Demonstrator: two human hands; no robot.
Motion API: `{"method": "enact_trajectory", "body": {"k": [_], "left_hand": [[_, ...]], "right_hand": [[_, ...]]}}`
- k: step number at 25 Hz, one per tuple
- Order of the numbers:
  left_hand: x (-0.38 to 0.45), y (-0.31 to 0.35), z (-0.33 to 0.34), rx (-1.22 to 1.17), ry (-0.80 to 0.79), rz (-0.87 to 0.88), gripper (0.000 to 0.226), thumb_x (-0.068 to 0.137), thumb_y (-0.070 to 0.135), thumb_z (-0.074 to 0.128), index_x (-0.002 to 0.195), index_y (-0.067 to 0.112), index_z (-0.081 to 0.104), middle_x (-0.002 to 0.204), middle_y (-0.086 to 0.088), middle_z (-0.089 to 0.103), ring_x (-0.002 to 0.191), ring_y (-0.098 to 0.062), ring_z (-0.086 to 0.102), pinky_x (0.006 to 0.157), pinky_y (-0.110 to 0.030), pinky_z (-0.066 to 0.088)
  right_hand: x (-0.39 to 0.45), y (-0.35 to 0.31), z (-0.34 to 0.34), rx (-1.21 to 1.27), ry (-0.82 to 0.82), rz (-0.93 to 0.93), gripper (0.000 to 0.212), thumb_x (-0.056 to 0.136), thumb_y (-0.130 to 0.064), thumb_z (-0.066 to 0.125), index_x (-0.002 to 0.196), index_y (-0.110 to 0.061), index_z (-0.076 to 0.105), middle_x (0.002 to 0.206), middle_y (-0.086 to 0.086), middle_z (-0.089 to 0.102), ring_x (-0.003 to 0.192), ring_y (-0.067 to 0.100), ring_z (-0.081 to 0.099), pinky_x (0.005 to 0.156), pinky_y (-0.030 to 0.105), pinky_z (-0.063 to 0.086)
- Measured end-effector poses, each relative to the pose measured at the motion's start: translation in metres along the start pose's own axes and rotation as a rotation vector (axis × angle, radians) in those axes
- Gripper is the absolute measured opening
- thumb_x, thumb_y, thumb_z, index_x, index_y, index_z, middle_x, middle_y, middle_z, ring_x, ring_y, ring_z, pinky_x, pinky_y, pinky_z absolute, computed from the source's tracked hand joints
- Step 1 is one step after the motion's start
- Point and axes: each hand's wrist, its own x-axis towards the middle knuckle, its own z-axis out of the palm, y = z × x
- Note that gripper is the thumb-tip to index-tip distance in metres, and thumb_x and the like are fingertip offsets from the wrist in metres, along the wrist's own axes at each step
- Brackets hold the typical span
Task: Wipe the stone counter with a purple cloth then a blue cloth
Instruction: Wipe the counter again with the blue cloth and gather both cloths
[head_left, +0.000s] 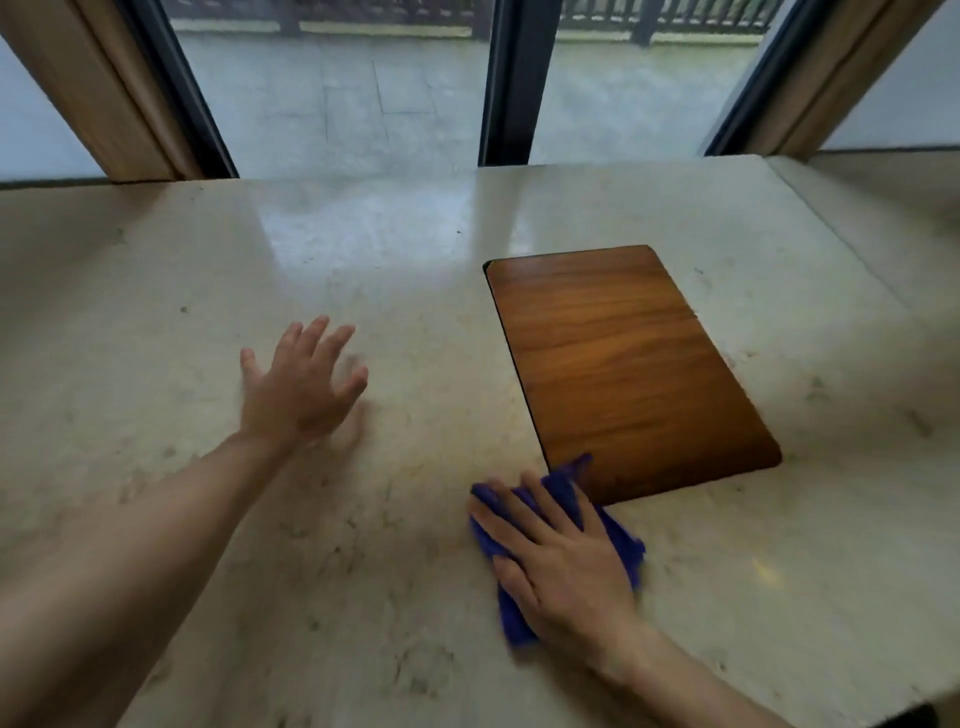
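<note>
The beige stone counter (363, 545) fills most of the view. My right hand (558, 566) lies flat, fingers spread, pressing a violet-blue cloth (621, 540) onto the counter near its front right. The cloth shows around and under the hand, and one corner of it touches the near corner of a wooden board. My left hand (301, 384) is over the counter's middle left, fingers apart, palm down, holding nothing. Whether it rests on the stone I cannot tell. Only this one cloth is in view.
A brown wooden board (623, 364) lies flat on the counter, right of centre. Behind the counter is a window with dark frames (511, 83) and wooden side panels. A seam in the stone (836, 239) runs along the right side.
</note>
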Motion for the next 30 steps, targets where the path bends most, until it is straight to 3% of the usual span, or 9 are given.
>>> {"method": "enact_trajectory", "body": {"k": [2, 4, 7, 9, 13, 17, 22, 30], "left_hand": [[-0.042, -0.006, -0.006, 0.014, 0.013, 0.029, 0.067, 0.089, 0.064, 0.029, 0.149, 0.034, 0.035, 0.162, 0.001, 0.028, 0.149, -0.022, 0.023, 0.110, -0.073, 0.013], [-0.072, -0.023, -0.013, 0.040, -0.029, 0.024, 0.071, 0.085, 0.066, 0.023, 0.149, 0.037, 0.033, 0.163, 0.003, 0.025, 0.150, -0.021, 0.020, 0.112, -0.070, 0.012], [-0.095, -0.056, -0.018, 0.113, -0.051, -0.037, 0.066, 0.090, 0.065, 0.025, 0.151, 0.039, 0.028, 0.164, 0.006, 0.019, 0.151, -0.019, 0.014, 0.113, -0.068, 0.012], [-0.094, -0.071, -0.019, 0.134, -0.051, -0.068, 0.061, 0.094, 0.060, 0.035, 0.151, 0.039, 0.027, 0.164, 0.004, 0.019, 0.151, -0.022, 0.016, 0.112, -0.070, 0.015], [-0.072, -0.093, -0.019, 0.088, -0.004, -0.113, 0.057, 0.097, 0.051, 0.045, 0.150, 0.036, 0.032, 0.163, -0.001, 0.023, 0.149, -0.027, 0.019, 0.107, -0.075, 0.018], [-0.032, -0.123, -0.022, 0.137, -0.037, -0.169, 0.058, 0.097, 0.061, 0.032, 0.152, 0.045, 0.021, 0.167, 0.003, 0.012, 0.152, -0.025, 0.008, 0.111, -0.071, 0.012], [-0.015, -0.131, -0.021, 0.142, -0.048, -0.173, 0.067, 0.089, 0.068, 0.014, 0.153, 0.049, 0.015, 0.168, 0.005, 0.008, 0.153, -0.024, 0.004, 0.113, -0.071, 0.004], [-0.016, -0.131, -0.020, 0.159, -0.012, -0.114, 0.069, 0.087, 0.060, 0.036, 0.153, 0.041, 0.027, 0.165, -0.002, 0.023, 0.151, -0.033, 0.019, 0.108, -0.079, 0.013]], "right_hand": [[-0.069, -0.019, -0.002, -0.013, -0.023, 0.108, 0.050, 0.094, -0.046, 0.037, 0.142, -0.039, 0.050, 0.147, -0.014, 0.047, 0.133, 0.021, 0.051, 0.107, 0.047, 0.026], [-0.126, -0.040, 0.009, -0.010, -0.029, 0.160, 0.045, 0.095, -0.043, 0.037, 0.135, -0.038, 0.058, 0.140, -0.013, 0.056, 0.127, 0.019, 0.057, 0.107, 0.046, 0.026], [-0.172, -0.074, 0.027, -0.047, -0.064, 0.088, 0.048, 0.098, -0.045, 0.028, 0.138, -0.041, 0.055, 0.142, -0.013, 0.055, 0.139, 0.021, 0.039, 0.109, 0.045, 0.023], [-0.157, -0.084, 0.030, 0.007, -0.119, 0.074, 0.049, 0.099, -0.045, 0.027, 0.141, -0.040, 0.051, 0.146, -0.013, 0.051, 0.141, 0.022, 0.034, 0.108, 0.046, 0.027], [-0.047, -0.094, 0.018, 0.092, -0.013, 0.210, 0.051, 0.100, -0.044, 0.031, 0.149, -0.034, 0.039, 0.154, -0.012, 0.039, 0.144, 0.025, 0.036, 0.107, 0.051, 0.028], [0.077, -0.087, 0.014, 0.087, 0.096, 0.209, 0.053, 0.105, -0.045, 0.018, 0.157, -0.034, 0.016, 0.163, -0.012, 0.017, 0.152, 0.024, 0.012, 0.118, 0.052, 0.018], [0.264, -0.054, -0.015, 0.062, 0.106, 0.172, 0.055, 0.101, -0.043, 0.007, 0.156, -0.040, 0.003, 0.165, -0.015, 0.007, 0.153, 0.021, 0.002, 0.118, 0.053, 0.010], [0.556, -0.003, -0.073, 0.136, 0.122, 0.267, 0.054, 0.101, -0.035, 0.017, 0.155, -0.038, 0.017, 0.165, -0.012, 0.014, 0.151, 0.025, 0.010, 0.113, 0.060, 0.010]]}}
